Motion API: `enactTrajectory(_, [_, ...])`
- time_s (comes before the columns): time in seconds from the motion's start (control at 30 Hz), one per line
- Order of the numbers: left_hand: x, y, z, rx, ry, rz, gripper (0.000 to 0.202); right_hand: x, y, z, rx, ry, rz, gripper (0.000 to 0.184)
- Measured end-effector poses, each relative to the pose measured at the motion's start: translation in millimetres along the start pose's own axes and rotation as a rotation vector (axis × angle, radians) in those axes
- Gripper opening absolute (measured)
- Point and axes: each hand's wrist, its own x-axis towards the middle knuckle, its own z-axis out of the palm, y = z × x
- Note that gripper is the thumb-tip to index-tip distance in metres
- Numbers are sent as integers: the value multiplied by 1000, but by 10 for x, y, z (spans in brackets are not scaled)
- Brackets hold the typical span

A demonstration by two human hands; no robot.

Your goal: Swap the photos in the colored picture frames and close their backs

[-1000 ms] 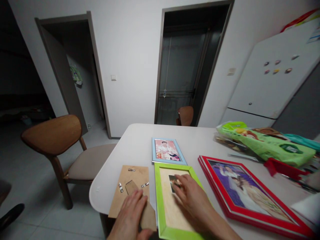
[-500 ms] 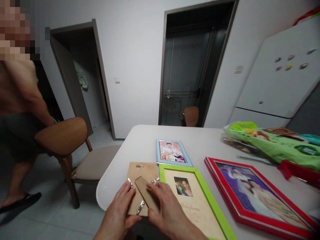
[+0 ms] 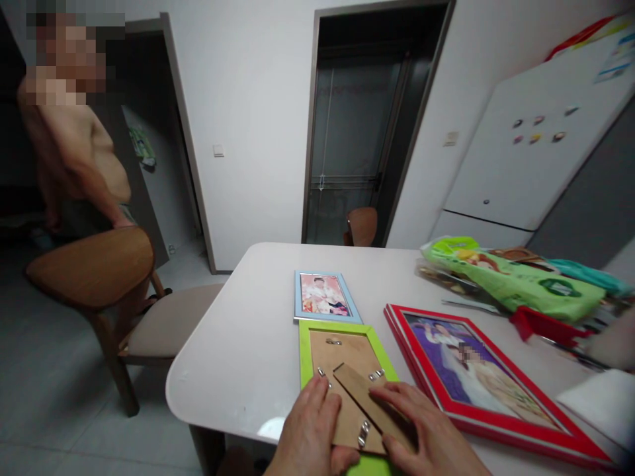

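Observation:
A green picture frame [image 3: 306,345] lies face up at the near edge of the white table [image 3: 248,344]. A brown backing board [image 3: 347,370] with a stand flap and metal clips now sits inside it. My left hand [image 3: 312,433] lies flat on the board's near left part, fingers stretched out. My right hand [image 3: 426,433] presses flat on the stand flap and the board's right side. A small blue frame [image 3: 323,296] with a photo lies just beyond. A large red frame [image 3: 476,377] with a photo lies to the right.
Green and teal packets [image 3: 516,281] and a red object [image 3: 543,324] lie at the table's far right. A wooden chair [image 3: 99,277] stands left of the table, with another person [image 3: 79,158] behind it. A white fridge [image 3: 536,145] stands at the right.
The backing board has moved from the table left of the green frame into the frame, covering the photo. Both my hands went with it. A person has walked in at the left.

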Motion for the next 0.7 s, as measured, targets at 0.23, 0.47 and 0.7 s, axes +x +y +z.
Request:
enactTrajectory(0.23, [-25, -32, -64, -19, -9, -62, 45, 19, 38, 126, -103, 42, -55, 40])
enactTrajectory(0.47, [-118, -183, 5, 53, 62, 186, 60, 246, 156, 78, -222, 179, -64, 31])
enactTrajectory(0.7, [-121, -158, -5, 6, 41, 154, 61, 346, 123, 79, -292, 134, -30, 28])
